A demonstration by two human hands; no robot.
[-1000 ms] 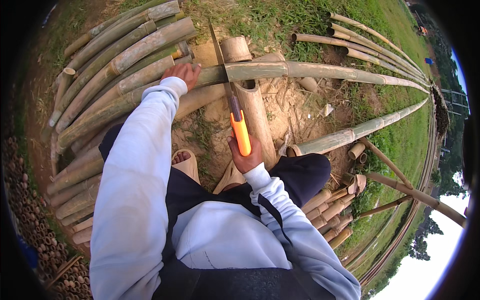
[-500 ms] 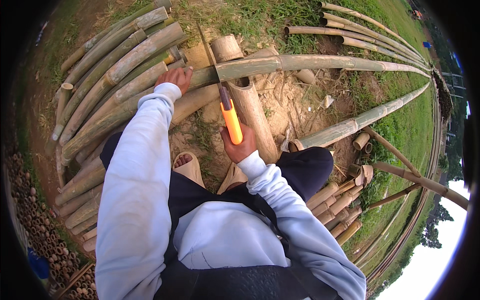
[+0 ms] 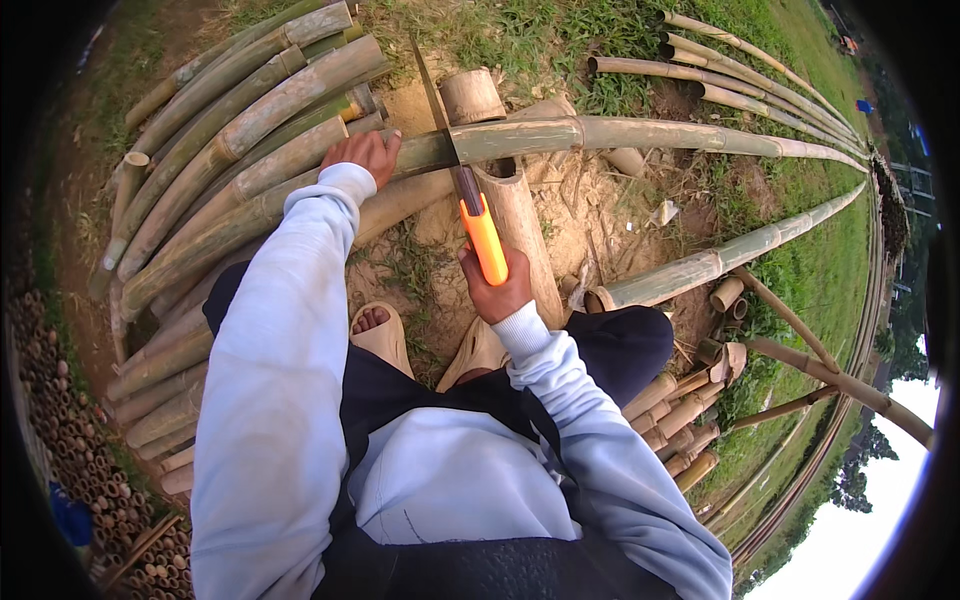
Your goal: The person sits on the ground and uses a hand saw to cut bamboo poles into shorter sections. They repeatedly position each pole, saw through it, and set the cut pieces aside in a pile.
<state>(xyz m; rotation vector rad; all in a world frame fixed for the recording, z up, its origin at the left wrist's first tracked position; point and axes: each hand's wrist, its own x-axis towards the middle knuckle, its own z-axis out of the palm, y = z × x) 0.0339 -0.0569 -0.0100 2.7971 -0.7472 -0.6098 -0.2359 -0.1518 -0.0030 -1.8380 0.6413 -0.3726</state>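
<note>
My right hand (image 3: 497, 290) is closed round the orange handle of a handsaw (image 3: 483, 240). The saw's long blade crosses a greenish bamboo pole (image 3: 620, 132) and points away from me, its edge at the pole; how deep it sits cannot be made out. Just left of the blade, my left hand (image 3: 362, 158) grips the same pole from above, fingers wrapped over it. Under the pole, close to the blade, lies a thick bamboo piece (image 3: 522, 225) with an open end, and a short bamboo stub (image 3: 472, 97) stands beyond.
Stacked bamboo poles (image 3: 250, 120) fill the left side. Another long pole (image 3: 690, 268) lies to the right, near cut bamboo pieces (image 3: 680, 420) and a bamboo frame (image 3: 850, 375). Several poles (image 3: 740, 100) rest on grass at the far right. Sawdust (image 3: 590, 210) covers the ground.
The whole view has shifted slightly, so things appear a little further right. The saw and both hands keep nearly the same places against the pole.
</note>
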